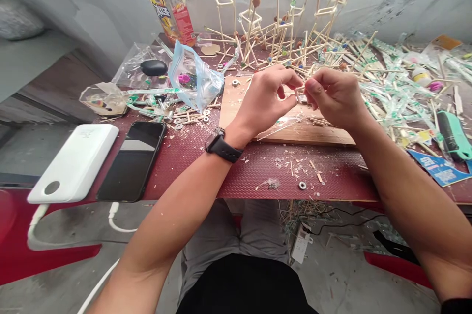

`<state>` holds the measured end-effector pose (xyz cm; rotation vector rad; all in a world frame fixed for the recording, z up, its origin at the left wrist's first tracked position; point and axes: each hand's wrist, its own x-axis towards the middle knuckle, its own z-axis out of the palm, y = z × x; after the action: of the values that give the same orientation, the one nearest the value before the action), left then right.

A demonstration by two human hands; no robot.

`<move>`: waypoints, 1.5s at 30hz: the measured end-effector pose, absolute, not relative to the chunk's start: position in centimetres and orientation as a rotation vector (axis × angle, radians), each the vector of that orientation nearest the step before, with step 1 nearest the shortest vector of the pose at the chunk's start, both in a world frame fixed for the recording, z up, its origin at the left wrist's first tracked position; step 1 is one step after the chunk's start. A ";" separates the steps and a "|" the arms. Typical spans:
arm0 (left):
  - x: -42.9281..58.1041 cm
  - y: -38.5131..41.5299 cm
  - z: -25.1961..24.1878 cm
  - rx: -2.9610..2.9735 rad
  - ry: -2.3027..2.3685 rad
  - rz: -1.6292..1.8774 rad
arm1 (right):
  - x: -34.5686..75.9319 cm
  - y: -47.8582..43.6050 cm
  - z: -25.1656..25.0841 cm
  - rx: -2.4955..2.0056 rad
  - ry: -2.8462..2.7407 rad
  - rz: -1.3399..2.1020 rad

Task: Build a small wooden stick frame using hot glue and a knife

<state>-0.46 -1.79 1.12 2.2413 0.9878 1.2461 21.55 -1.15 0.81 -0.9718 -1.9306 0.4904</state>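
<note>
Small wooden stick piece (299,91): at your fingertips, above the near-central wooden board (230,102); partly hidden. Your right hand (334,95): grip pinched on the piece. Your left hand (271,91): grip narrow, thumb and forefinger curled beside it; cannot tell whether they clasp it.

Clock taken from your hands, 12 directly away from you. At 12, upright stick frames (256,23), some topped with brown lumps. At 3, clear wrappers (391,102) strewn over the red surface (206,171). At 6, a hex nut (302,185) near the edge. Between 8 and 9, a black phone (129,169) beside a white power bank (79,156). At 10–11, a labelled bottle (171,9).
</note>
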 end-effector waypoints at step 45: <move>0.1 -1.6 1.0 2.116 0.973 1.368 | 21.5 -0.9 0.3 -0.861 -1.992 0.583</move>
<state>0.10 -1.57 1.04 2.1156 0.9727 1.3682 21.46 -0.89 0.31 -0.8613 -1.9915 0.5831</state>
